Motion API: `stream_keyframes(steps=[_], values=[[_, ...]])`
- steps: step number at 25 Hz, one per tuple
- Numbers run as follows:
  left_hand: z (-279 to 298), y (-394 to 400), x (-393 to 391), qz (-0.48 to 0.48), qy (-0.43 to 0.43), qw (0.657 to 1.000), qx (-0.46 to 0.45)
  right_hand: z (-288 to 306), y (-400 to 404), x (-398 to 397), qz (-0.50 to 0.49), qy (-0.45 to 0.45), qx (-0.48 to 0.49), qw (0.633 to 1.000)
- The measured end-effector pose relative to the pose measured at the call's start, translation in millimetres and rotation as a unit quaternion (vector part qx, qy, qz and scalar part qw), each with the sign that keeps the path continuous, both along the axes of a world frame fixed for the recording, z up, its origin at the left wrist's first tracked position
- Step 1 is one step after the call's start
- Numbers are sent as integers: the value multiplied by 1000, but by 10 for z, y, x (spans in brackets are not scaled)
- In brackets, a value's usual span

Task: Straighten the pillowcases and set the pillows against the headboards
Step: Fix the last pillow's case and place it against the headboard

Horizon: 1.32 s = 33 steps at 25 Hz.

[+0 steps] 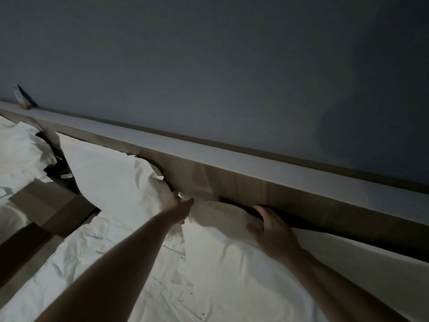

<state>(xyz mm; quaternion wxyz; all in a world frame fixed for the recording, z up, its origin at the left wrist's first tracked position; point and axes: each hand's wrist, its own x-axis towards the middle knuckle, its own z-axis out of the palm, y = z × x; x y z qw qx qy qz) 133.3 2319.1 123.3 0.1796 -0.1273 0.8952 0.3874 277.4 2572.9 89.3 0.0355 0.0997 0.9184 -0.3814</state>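
Your left hand (180, 209) pinches the near pillow (111, 180) by its corner against the headboard (243, 184). Your right hand (271, 226), fingers spread, presses flat on a second pillow (218, 214) beside it.

A dark gap (274, 211) stays open between the wooden headboard (243, 182) and the mattress edge, where the right hand (271, 228) reaches. The propped white pillow (111, 173) blocks the headboard further left
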Motion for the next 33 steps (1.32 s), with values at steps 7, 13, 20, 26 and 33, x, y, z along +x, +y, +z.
stream_keyframes(steps=[7,13,20,26,33], values=[[-262,-32,-135,111,-72,986,103,-103,20,-211,53,-84,1,995],[-193,-129,-225,62,46,993,85,-108,66,-332,-3,114,54,992],[243,90,-421,90,211,967,106,204,-77,-434,-86,243,124,958],[97,70,-427,65,86,983,146,113,-22,-336,-72,209,129,967],[369,10,-564,52,209,976,-27,254,-6,-376,-67,196,63,976]])
